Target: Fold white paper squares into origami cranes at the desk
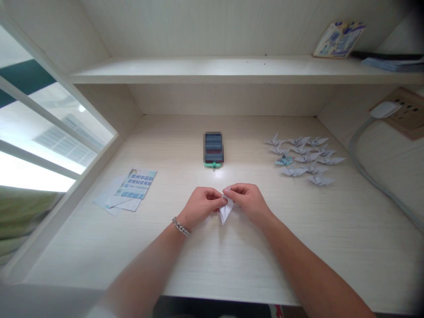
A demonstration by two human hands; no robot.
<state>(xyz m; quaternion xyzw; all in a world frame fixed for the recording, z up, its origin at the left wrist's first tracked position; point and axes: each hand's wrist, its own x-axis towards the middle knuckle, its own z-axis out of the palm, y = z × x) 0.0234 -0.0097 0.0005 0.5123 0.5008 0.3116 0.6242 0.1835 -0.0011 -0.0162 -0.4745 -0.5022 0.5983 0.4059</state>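
A small folded piece of white paper is pinched between both my hands just above the pale wooden desk. My left hand, with a metal bracelet on its wrist, grips the paper's left upper edge with closed fingers. My right hand pinches the paper's top from the right. The paper's pointed tip hangs down between the hands. A phone lies flat on the desk a little beyond my hands.
Several folded paper cranes lie in a cluster at the back right. Printed leaflets lie at the left. A shelf above carries a booklet. A wall socket with a plug and cable is at the right.
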